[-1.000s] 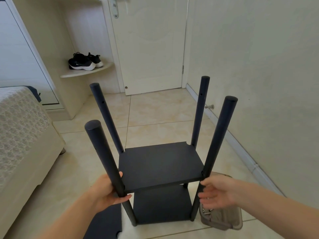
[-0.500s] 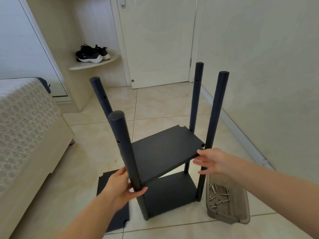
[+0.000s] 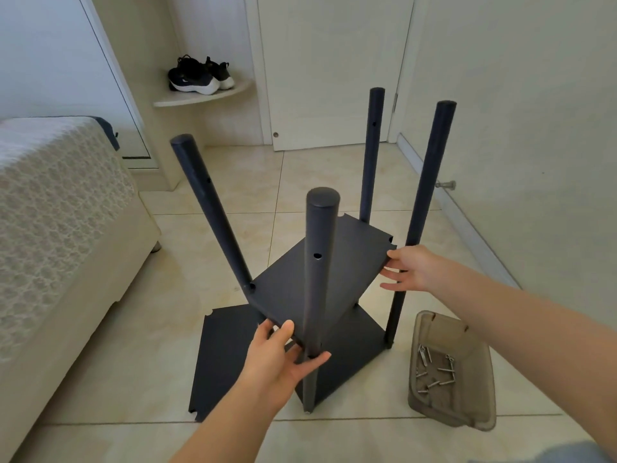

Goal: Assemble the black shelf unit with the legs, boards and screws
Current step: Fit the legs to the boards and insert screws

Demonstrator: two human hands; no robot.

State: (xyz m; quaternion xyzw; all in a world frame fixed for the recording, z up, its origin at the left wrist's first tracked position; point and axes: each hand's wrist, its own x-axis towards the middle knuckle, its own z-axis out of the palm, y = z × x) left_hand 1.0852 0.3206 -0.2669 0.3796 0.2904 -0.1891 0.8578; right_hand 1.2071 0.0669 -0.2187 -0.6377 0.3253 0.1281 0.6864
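The black shelf unit stands on the tiled floor with several round legs pointing up. Its bottom board [image 3: 347, 359] rests near the floor. The middle board [image 3: 334, 275] sits tilted between the legs, its right corner higher. My left hand [image 3: 283, 355] wraps the near leg [image 3: 319, 272] and touches the board's near corner. My right hand [image 3: 409, 269] grips the board's right corner beside the right leg [image 3: 424, 202]. A loose black board [image 3: 223, 359] lies flat on the floor to the left.
A brown plastic tray [image 3: 480, 412] holding several metal screws [image 3: 434, 372] sits on the floor at the right. A bed [image 3: 56, 222] runs along the left. A closed door [image 3: 334, 68] and a corner shelf with black shoes [image 3: 197, 75] are behind. The wall is close on the right.
The unit has turned so the near leg now sits in front of me. The middle board has tilted further. My right hand moved up to the board's right corner.
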